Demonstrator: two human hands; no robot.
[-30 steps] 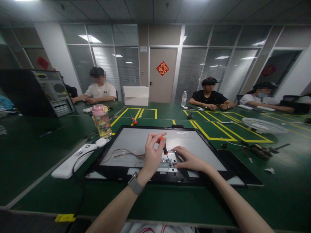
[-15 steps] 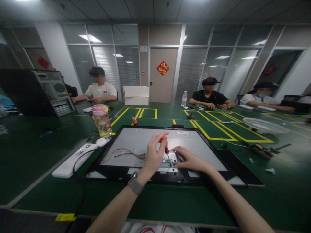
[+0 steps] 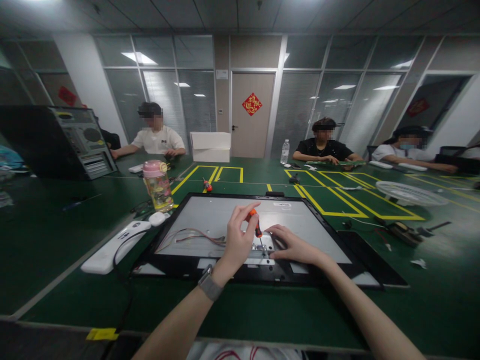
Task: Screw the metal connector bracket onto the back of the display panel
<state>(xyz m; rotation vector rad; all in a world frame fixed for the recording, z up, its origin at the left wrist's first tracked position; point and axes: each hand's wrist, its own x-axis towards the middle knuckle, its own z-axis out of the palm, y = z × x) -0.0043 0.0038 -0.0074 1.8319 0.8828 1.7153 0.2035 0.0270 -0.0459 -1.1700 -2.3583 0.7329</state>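
A flat monitor panel (image 3: 210, 217) in a black frame lies face down on the green table in front of me. My left hand (image 3: 236, 240) pinches a small orange-handled screwdriver (image 3: 256, 227), its tip down on a metal circuit plate (image 3: 258, 247) near the panel's front edge. My right hand (image 3: 294, 245) lies on the panel beside that plate, fingers pressed on its right end. Thin coloured wires (image 3: 191, 236) run left from the plate.
A white power strip (image 3: 112, 247) and cable lie left of the panel, near a pink-lidded bottle (image 3: 158, 186). A computer case (image 3: 56, 142) stands far left. A red screwdriver (image 3: 206, 185), a fan grille (image 3: 408, 194) and small parts lie farther off. Three people sit across the table.
The screwdriver's handle has tipped slightly to the right in my left fingers. My right hand stays put. The person in black across the table has moved their hands.
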